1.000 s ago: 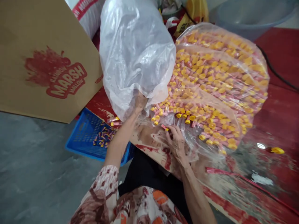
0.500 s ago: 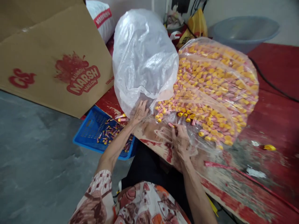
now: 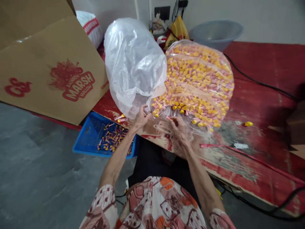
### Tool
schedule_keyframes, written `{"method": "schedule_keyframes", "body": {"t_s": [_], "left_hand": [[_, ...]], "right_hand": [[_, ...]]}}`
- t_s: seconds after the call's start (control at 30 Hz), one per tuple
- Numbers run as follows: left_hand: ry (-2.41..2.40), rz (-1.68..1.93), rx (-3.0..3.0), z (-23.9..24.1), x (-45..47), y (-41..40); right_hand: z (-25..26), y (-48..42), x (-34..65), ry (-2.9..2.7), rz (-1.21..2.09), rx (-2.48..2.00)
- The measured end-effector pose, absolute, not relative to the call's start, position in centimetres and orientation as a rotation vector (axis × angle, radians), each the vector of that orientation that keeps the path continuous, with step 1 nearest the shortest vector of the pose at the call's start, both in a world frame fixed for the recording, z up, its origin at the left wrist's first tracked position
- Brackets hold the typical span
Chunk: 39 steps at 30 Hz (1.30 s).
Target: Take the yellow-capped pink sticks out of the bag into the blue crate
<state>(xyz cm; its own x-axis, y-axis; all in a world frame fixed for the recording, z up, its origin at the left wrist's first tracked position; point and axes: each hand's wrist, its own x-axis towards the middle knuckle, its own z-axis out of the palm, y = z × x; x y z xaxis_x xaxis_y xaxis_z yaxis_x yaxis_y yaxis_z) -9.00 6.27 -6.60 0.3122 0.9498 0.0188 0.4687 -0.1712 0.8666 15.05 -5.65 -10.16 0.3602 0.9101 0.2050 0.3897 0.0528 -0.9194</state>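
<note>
Since our left hand pinches the bag mouth and our right grips film, it'll sag, heavy and slippery.

One camera on the person's head looks forward and down. It sits close above both arms and the red counter.

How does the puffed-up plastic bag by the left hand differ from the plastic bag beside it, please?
The puffed-up bag looks milky, stands upright and shows nothing inside; the filled bag is clear, lies flat on the red board and is packed with yellow-capped pink tubes. The left hand touches the first, the right hand the second.
</note>
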Motion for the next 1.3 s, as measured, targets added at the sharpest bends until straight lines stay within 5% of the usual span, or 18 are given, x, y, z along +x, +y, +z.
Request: {"method": "schedule_keyframes", "body": {"t_s": [0.23, 0.57, 1.07, 1.3], "left_hand": [[1.046, 0.675, 1.626, -7.3, -4.5, 2.4], [1.032, 0.199, 2.53, -7.5, -1.2, 0.4], [1.42, 0.794, 2.394, -7.6, -7.4, 1.0], [1.762, 0.952, 2.075, -7.4, -9.8, 9.6]], "right_hand": [[-9.7, -6.8, 12.1, -0.918, 1.072, -1.245], [-9.6, -3.7, 17.3, -1.223, 0.257, -1.761], [-12.6, -2.0, 18.4, -1.406, -0.021, -1.635], [-13.0, -2.2, 18.7, -1.469, 0.059, -1.634]]}}
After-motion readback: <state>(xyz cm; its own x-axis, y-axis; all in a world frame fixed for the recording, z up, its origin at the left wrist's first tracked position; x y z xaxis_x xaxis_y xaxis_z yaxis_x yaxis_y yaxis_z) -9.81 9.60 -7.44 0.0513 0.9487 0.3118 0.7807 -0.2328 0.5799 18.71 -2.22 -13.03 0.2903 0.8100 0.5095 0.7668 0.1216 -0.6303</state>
